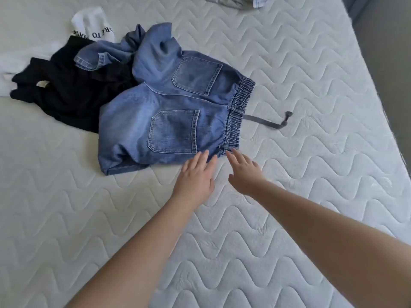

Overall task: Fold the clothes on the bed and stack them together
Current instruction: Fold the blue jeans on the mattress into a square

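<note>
Blue denim jeans lie crumpled on the white quilted mattress, back pockets up, elastic waistband to the right with a grey drawstring trailing out. My left hand is flat and open at the jeans' near edge, fingertips touching the denim. My right hand is open beside it, fingertips at the waistband's near corner. A black garment lies bunched under the jeans' left side. A white garment with black lettering sits behind it.
More cloth, grey and pale checked, lies at the mattress's far edge. The bed's right edge runs diagonally, with grey floor beyond it. Bare mattress spreads in front of and to the right of the jeans.
</note>
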A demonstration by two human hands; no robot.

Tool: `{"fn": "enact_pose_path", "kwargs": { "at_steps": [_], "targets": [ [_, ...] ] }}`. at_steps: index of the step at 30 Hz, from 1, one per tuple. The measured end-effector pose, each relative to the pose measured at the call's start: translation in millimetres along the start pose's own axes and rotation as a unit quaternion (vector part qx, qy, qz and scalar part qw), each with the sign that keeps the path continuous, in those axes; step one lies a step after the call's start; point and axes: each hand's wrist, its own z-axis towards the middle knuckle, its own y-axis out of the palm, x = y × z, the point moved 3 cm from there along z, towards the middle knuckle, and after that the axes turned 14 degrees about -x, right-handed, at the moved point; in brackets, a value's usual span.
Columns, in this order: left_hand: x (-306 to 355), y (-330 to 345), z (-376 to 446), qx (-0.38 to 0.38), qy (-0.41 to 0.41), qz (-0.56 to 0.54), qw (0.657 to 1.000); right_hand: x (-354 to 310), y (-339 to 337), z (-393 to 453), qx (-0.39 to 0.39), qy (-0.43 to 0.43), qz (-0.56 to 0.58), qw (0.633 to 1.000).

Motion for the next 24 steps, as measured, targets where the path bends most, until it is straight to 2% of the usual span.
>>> {"fn": "enact_pose_path", "kwargs": {
  "at_steps": [4,8,14,19,24],
  "targets": [
    [-15.8,15.8,49.5,-0.02,-0.014,0.035,0.999,7.3,6.4,33.9,0.007,0.024,-0.014,1.0],
    [-24.4,37.5,92.0,-0.068,-0.054,0.065,0.994,14.5,4.8,67.3,0.052,0.01,-0.052,0.997],
    [-36.8,54.7,118.7,-0.034,-0.067,0.079,0.994,20.7,9.4,98.8,0.074,0.002,-0.074,0.994],
    [-32.8,24.6,122.0,0.009,-0.077,0.071,0.994,19.7,-11.0,98.2,0.155,-0.002,-0.071,0.985],
    [-29.3,-0.2,100.9,-0.024,-0.055,0.062,0.996,18.6,-31.0,72.4,0.135,-0.017,-0.092,0.986]
  ]
}}
